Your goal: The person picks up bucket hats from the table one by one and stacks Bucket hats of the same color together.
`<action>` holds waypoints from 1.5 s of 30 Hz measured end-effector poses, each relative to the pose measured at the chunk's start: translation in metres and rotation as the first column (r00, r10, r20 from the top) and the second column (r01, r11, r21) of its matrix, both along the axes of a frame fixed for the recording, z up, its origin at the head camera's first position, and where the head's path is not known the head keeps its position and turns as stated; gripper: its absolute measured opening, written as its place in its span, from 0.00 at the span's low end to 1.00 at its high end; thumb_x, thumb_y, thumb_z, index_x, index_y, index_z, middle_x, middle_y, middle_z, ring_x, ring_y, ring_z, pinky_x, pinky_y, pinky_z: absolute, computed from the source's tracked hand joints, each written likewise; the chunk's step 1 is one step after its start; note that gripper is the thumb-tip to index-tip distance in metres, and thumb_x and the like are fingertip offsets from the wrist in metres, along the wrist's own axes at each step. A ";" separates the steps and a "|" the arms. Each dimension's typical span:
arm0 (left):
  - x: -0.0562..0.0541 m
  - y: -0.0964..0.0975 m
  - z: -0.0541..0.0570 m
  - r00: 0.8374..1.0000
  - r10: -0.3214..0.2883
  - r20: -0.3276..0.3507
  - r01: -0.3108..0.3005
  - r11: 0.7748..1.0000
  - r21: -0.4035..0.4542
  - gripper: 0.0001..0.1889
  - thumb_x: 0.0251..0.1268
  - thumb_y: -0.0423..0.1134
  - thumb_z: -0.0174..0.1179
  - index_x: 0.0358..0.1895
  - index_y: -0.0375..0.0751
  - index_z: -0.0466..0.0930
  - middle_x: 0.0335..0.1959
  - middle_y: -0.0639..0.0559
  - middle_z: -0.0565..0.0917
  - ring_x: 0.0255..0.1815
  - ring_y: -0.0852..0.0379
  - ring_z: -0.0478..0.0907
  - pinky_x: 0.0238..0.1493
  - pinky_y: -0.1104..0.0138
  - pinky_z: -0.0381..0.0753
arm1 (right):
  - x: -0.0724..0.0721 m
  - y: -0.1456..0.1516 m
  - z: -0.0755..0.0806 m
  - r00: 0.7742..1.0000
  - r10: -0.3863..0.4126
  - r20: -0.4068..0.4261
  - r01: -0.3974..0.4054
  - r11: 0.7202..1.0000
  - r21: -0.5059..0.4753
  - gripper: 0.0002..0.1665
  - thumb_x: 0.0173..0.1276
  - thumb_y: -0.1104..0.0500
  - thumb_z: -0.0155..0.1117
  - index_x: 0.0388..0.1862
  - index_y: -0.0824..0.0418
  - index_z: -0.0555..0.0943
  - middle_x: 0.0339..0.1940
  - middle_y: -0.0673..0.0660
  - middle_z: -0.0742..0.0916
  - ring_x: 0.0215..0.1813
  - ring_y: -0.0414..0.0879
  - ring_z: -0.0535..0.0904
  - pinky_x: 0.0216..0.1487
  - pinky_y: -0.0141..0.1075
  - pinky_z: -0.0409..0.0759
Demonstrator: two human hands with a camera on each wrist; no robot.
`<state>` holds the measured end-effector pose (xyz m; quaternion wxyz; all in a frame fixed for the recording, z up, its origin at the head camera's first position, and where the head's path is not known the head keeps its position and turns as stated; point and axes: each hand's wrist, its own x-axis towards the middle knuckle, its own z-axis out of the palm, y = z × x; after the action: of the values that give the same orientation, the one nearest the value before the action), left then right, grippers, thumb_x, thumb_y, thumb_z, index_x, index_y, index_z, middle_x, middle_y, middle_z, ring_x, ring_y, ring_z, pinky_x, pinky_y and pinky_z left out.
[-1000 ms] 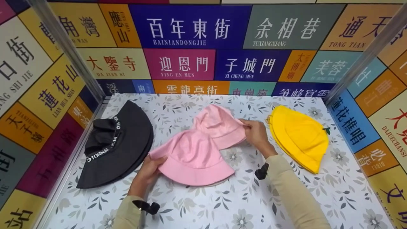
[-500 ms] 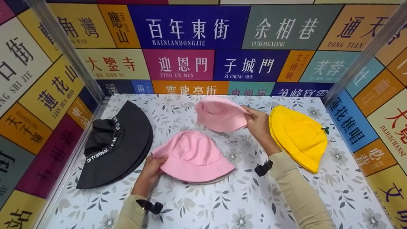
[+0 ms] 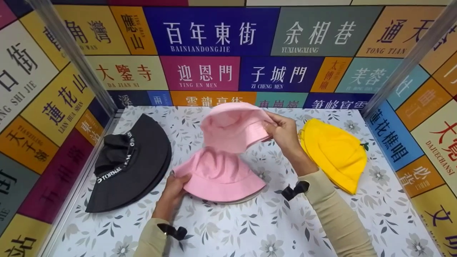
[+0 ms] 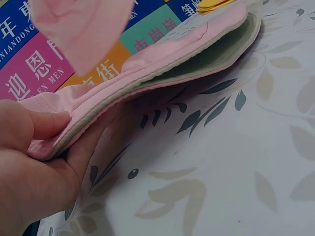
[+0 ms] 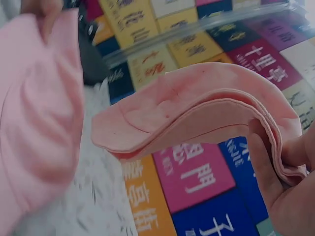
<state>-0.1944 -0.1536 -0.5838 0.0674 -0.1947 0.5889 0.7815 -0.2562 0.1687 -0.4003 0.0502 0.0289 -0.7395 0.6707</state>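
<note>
Two pink bucket hats are in the hands. My left hand (image 3: 175, 187) pinches the left brim edge of the nearer pink bucket hat (image 3: 221, 178), thumb on top and fingers below in the left wrist view. A pale green lining shows inside that hat's folded brim (image 4: 211, 64). Farther back, my right hand (image 3: 284, 134) grips the right brim of the other pink bucket hat (image 3: 228, 125), raised over the table. The raised hat (image 5: 197, 113) bends in a curve in the right wrist view. Its lower edge overlaps the nearer hat's crown in the head view.
A black bucket hat (image 3: 142, 171) with white lettering lies folded on the left. On the right lies a folded yellow bucket hat (image 3: 335, 153). The leaf-patterned table (image 3: 228, 232) is enclosed by colourful sign-covered walls (image 3: 210, 32) with clear edge strips.
The right hand has lifted the farther pink hat off the nearer one, tilted it, then brought it back left over it. The left hand keeps its grip, shifting slightly right.
</note>
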 end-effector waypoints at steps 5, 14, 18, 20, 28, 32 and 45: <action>-0.002 0.005 0.000 1.000 0.016 -0.008 -0.016 0.998 0.055 0.24 0.67 0.28 0.59 0.63 0.25 0.65 0.37 0.50 0.81 0.35 0.60 0.81 0.36 0.69 0.83 | 0.010 -0.015 0.007 0.989 0.119 0.086 -0.103 0.980 -0.170 0.26 0.70 0.70 0.58 0.67 0.70 0.74 0.44 0.57 0.89 0.27 0.41 0.82 0.28 0.34 0.86; -0.004 0.007 0.001 0.998 -0.024 -0.050 0.037 0.959 0.282 0.19 0.82 0.45 0.39 0.66 0.41 0.64 0.47 0.57 0.80 0.48 0.62 0.77 0.49 0.65 0.77 | 0.010 -0.030 -0.029 0.927 0.265 0.263 -0.174 0.930 -0.323 0.31 0.73 0.69 0.55 0.74 0.69 0.66 0.36 0.49 0.86 0.25 0.39 0.81 0.29 0.32 0.84; -0.002 0.006 0.004 0.995 -0.046 -0.086 0.070 0.949 0.307 0.28 0.82 0.57 0.28 0.74 0.48 0.57 0.54 0.57 0.76 0.52 0.60 0.75 0.49 0.62 0.75 | 0.012 -0.026 -0.050 0.907 0.225 0.356 -0.116 0.946 -0.303 0.32 0.72 0.68 0.55 0.75 0.68 0.65 0.27 0.49 0.84 0.21 0.39 0.79 0.26 0.31 0.83; -0.002 0.005 0.006 0.995 -0.033 -0.097 0.063 0.944 0.324 0.32 0.80 0.63 0.28 0.77 0.51 0.55 0.59 0.55 0.75 0.55 0.58 0.75 0.51 0.60 0.76 | 0.014 -0.025 -0.061 0.900 0.194 0.390 -0.091 0.959 -0.268 0.32 0.70 0.68 0.55 0.74 0.69 0.66 0.25 0.50 0.83 0.20 0.39 0.78 0.25 0.32 0.82; -0.005 0.001 0.011 0.988 -0.092 -0.121 0.130 0.925 0.357 0.41 0.72 0.73 0.26 0.81 0.55 0.48 0.74 0.47 0.65 0.62 0.55 0.74 0.56 0.55 0.77 | 0.019 -0.016 -0.094 0.883 0.150 0.444 -0.085 0.983 -0.163 0.31 0.67 0.69 0.57 0.70 0.69 0.71 0.24 0.50 0.82 0.20 0.39 0.78 0.22 0.30 0.81; -0.005 0.000 0.010 0.984 -0.127 -0.127 0.160 0.942 0.295 0.38 0.74 0.71 0.30 0.78 0.53 0.54 0.63 0.54 0.76 0.57 0.57 0.78 0.52 0.57 0.79 | 0.021 -0.014 -0.103 0.889 0.091 0.449 -0.075 0.996 -0.055 0.29 0.64 0.69 0.60 0.66 0.67 0.77 0.28 0.54 0.86 0.20 0.40 0.77 0.19 0.32 0.79; -0.006 0.007 0.010 0.995 0.009 -0.100 0.015 0.970 0.242 0.26 0.77 0.49 0.53 0.70 0.39 0.68 0.46 0.54 0.85 0.46 0.61 0.83 0.47 0.66 0.84 | 0.025 -0.005 -0.127 0.929 -0.040 0.369 -0.118 0.910 0.397 0.23 0.60 0.63 0.62 0.55 0.61 0.86 0.53 0.62 0.88 0.41 0.44 0.80 0.36 0.28 0.76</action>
<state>-0.2005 -0.1462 -0.5739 0.0623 -0.1446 0.4921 0.8562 -0.2313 0.1640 -0.5276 -0.1105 -0.0725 -0.8597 0.4935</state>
